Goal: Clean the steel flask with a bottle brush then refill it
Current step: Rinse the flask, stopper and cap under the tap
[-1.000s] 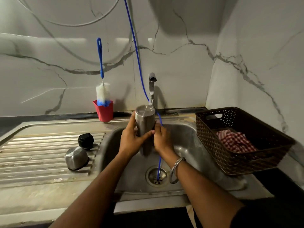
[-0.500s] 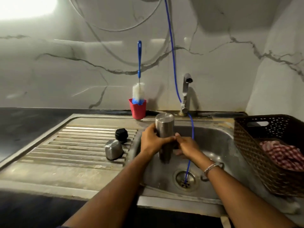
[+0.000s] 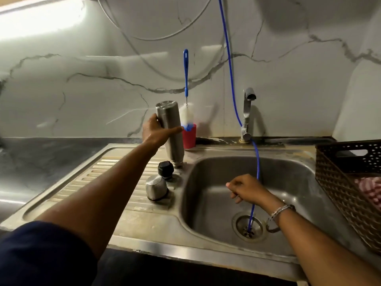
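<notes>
Left hand [image 3: 157, 132] grips the cylindrical steel flask [image 3: 170, 131] upside down, mouth apparently touching the ribbed steel drainboard [image 3: 115, 182] by the blue-handled white bottle brush [image 3: 186, 104]; right hand [image 3: 246, 188] hangs loosely curled, empty, over the steel sink basin [image 3: 216, 213]

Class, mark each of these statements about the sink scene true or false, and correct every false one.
1. The left hand holds the inverted steel flask on the ribbed draining board. True.
2. The blue-handled bottle brush lies in the sink basin. False: it stands in the red cup.
3. The right hand grips the tap. False: it hovers over the steel basin, holding nothing.
4. The black round stopper sits beside the steel cup lid. True.
5. The brown woven basket holds a checked cloth. True.
</notes>
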